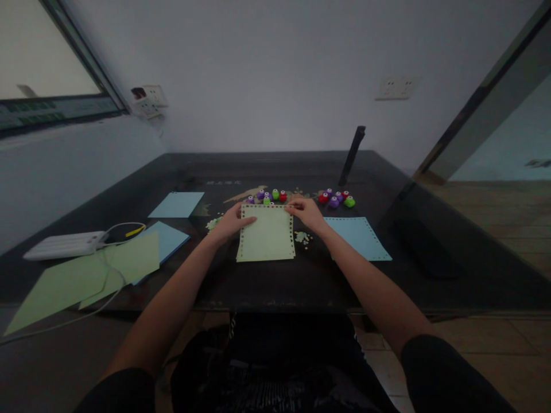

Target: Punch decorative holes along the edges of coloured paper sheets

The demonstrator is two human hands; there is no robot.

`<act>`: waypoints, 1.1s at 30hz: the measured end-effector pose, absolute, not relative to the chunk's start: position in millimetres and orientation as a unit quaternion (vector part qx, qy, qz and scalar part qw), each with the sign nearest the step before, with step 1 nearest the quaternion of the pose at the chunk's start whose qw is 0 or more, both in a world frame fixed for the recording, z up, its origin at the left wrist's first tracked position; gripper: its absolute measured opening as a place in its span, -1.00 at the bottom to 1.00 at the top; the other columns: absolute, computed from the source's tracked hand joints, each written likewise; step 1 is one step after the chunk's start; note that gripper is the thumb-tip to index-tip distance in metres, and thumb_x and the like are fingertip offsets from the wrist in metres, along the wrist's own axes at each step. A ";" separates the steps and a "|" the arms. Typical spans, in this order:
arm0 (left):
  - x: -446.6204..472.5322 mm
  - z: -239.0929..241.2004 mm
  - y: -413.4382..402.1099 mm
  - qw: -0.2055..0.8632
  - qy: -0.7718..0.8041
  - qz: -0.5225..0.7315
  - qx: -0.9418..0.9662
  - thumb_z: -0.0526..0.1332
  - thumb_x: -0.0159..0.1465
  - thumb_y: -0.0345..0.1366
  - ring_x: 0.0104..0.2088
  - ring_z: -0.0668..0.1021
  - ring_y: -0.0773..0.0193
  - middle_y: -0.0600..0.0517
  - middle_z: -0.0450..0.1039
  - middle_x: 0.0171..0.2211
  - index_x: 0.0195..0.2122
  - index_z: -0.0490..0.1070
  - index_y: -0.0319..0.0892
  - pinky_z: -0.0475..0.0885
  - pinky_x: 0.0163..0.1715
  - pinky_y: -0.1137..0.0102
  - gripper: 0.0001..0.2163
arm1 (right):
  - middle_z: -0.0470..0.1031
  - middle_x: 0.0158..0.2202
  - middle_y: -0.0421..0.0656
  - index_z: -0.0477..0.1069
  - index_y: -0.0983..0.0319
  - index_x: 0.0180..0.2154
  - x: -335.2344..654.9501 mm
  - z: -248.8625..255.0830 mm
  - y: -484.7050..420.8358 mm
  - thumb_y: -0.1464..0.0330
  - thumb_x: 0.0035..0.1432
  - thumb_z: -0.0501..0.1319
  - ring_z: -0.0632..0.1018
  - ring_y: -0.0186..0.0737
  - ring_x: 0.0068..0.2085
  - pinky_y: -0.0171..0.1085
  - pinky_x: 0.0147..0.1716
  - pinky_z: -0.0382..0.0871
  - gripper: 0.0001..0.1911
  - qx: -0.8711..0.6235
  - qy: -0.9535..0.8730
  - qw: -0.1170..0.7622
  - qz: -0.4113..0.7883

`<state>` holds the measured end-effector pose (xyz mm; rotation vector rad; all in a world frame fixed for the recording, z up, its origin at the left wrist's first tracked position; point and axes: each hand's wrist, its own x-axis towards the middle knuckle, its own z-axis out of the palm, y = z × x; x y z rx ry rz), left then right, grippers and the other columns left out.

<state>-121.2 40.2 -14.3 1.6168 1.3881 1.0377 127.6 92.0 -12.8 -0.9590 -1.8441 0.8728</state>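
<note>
Pale green paper sheets [267,236], at least two of them and slightly out of line, are in front of me with small punched holes along their edges. My left hand [229,222] grips the upper left edge, its thumb lying over the front. At the upper right corner my right hand [306,212] pinches the paper between thumb and fingers. Just behind the sheets stand several small craft punches [275,195] in purple, green and red, partly hidden by the paper. Tiny paper scraps [303,237] lie right of the sheets, and another small heap [213,222] lies near my left hand.
More craft punches [336,198] stand behind a blue sheet with punched edges [358,238]. On the left are a blue sheet [177,205], green paper [86,278] and a white power strip [64,245] with a cable. A black upright stick [353,155] rises at the back.
</note>
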 end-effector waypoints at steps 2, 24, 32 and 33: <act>-117.9 -12.4 36.3 0.449 0.514 0.400 0.611 0.27 0.08 -0.20 -0.14 0.54 0.05 -0.17 0.48 -0.11 0.00 0.33 -0.20 0.44 -0.17 0.18 -0.55 | 0.45 -0.50 -0.20 0.48 0.28 -0.43 129.8 -13.6 94.8 0.22 -0.05 0.26 0.38 -0.34 -0.48 -0.33 -0.46 0.19 -0.77 -0.378 -0.708 0.456 0.386; -118.1 -7.5 23.4 0.525 0.491 0.337 0.609 0.26 0.08 -0.17 -0.30 0.59 0.12 -0.11 0.58 -0.30 -0.24 0.51 -0.21 0.51 -0.34 0.26 -0.72 | 0.41 -0.54 -0.24 0.41 0.24 -0.42 139.5 -7.9 95.0 0.06 -0.09 0.27 0.38 -0.37 -0.52 -0.36 -0.51 0.25 -0.63 -0.370 -0.675 0.435 0.467; -119.9 -7.4 32.8 0.540 0.461 0.489 0.507 0.30 0.05 -0.20 -0.21 0.57 0.09 -0.16 0.52 -0.13 -0.09 0.43 -0.23 0.51 -0.30 0.26 -0.61 | 0.52 -0.48 -0.11 0.45 0.30 -0.38 132.7 -11.4 117.6 0.14 0.11 0.08 0.47 -0.35 -0.51 -0.41 -0.57 0.26 -0.65 -0.460 -0.704 0.391 0.375; -119.2 -5.2 32.9 0.531 0.462 0.505 0.500 0.31 0.04 -0.22 -0.18 0.56 0.08 -0.17 0.50 -0.09 -0.07 0.41 -0.23 0.51 -0.29 0.26 -0.58 | 0.52 -0.48 -0.10 0.44 0.31 -0.40 129.3 -12.1 122.7 0.18 0.12 0.08 0.48 -0.35 -0.52 -0.40 -0.57 0.28 -0.67 -0.488 -0.713 0.373 0.340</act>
